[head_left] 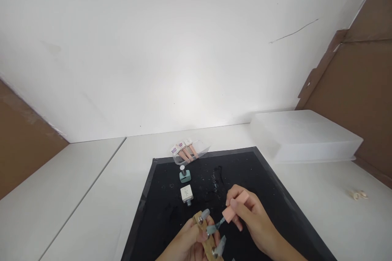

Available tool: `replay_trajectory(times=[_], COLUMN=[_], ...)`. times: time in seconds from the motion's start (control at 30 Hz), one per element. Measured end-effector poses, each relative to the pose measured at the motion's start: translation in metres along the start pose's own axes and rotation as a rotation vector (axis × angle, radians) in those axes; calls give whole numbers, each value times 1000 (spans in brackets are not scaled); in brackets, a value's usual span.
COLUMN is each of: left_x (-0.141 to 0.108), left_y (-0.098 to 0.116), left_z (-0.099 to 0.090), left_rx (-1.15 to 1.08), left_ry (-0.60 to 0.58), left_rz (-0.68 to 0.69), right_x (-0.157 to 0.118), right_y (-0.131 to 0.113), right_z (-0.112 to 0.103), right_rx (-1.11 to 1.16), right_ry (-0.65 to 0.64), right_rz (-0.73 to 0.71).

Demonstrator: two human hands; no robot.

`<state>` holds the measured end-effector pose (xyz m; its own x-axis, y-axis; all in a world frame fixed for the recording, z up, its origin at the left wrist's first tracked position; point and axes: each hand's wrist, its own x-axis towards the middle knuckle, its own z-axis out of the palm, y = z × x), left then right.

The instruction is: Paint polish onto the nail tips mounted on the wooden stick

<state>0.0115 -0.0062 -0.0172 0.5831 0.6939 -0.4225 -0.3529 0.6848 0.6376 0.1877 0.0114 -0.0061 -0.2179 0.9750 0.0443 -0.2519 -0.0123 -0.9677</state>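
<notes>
My left hand (191, 241) is closed round a wooden holder (208, 245) at the bottom centre. Several grey-green nail tips (211, 229) stand out from it on small metal mounts. Between the fingers of my right hand (249, 214) is a pink-capped brush (235, 207), its bristles touching the middle nail tip. Beyond my hands, an open teal bottle (185, 176) stands on the black mat (199, 180). Nearer lies a white-labelled bottle (186, 193) with a grey neck.
A clear tray (200, 147) with pink-handled bottles sits at the mat's far edge. At the right are a translucent white box (309, 136) and small beige rings (356, 195). Brown cardboard panels (358, 73) flank the white back wall.
</notes>
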Motion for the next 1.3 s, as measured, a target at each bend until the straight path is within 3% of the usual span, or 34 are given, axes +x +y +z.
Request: replay_trajectory(times=[0.27,0.43,0.67,0.87,1.03,1.17,1.3], left_x=[0,5,10,11,13,14,16], left_y=[3,-3,-10,-6,-9,-20,-30], left_z=[6,2,-3,-4,-6,-12,-21], left_rx=[-6,-10,-6,161,432,632,713], left_ry=[-1,-27,8,2,-4,86,170], left_rz=[-1,-5,17,45,314,569,665], right_x=[1,1,0,3,1,-1,-1], right_y=[-1,-4,-3,3,11,12,7], right_z=[-1,-1,-3,-8,-11,-13,-12], right_rx=[9,-77,-217,-122,-45,70,203], right_ry=[-197,-97,-3,65,-24,-104,-149], right_rz=[50,102,26,-29,-79,-109,-101])
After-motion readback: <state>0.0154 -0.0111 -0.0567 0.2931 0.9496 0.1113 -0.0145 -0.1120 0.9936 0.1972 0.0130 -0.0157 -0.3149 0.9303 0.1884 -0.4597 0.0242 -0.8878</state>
